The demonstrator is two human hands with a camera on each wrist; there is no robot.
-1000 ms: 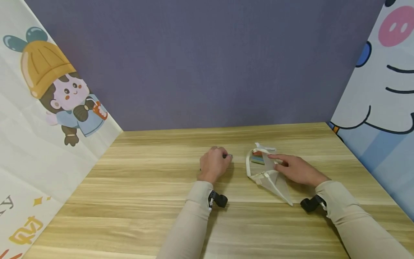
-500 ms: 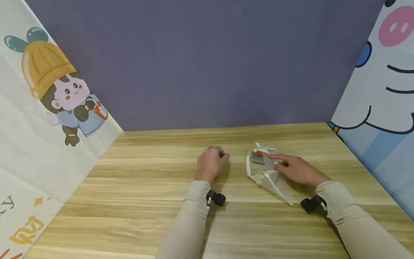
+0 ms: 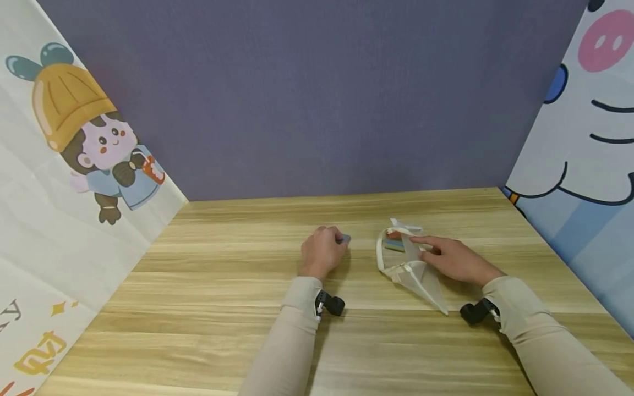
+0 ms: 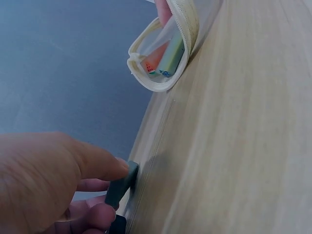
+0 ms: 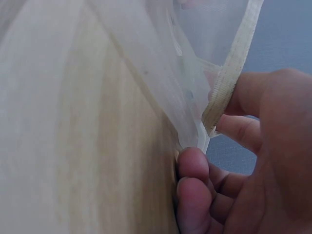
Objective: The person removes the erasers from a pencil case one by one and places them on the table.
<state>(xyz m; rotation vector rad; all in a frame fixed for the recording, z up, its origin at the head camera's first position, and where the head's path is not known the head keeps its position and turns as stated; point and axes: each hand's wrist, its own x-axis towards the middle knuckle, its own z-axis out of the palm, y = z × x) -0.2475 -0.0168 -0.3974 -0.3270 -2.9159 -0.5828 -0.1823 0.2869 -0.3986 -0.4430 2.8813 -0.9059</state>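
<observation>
1. Counter first: bare, smooth wood, so from where I stand the pouch could slide if it gets nudged, since it lies loosely at the right of centre.
2. Pouch next: a pale mesh bag with its zip mouth gaping toward the left hand and coloured pieces already inside. Right hand pinches its rim, fingers clamped on the tape edge. Should that pinch slacken, I'd guess the mouth flops closed and the contents could spill.
3. Smallest, the eraser: a dark grey block standing on the counter just left of the pouch, left hand curled over it, thumb and fingers nipping its end. That shallow hold looks liable to let it drop.
</observation>
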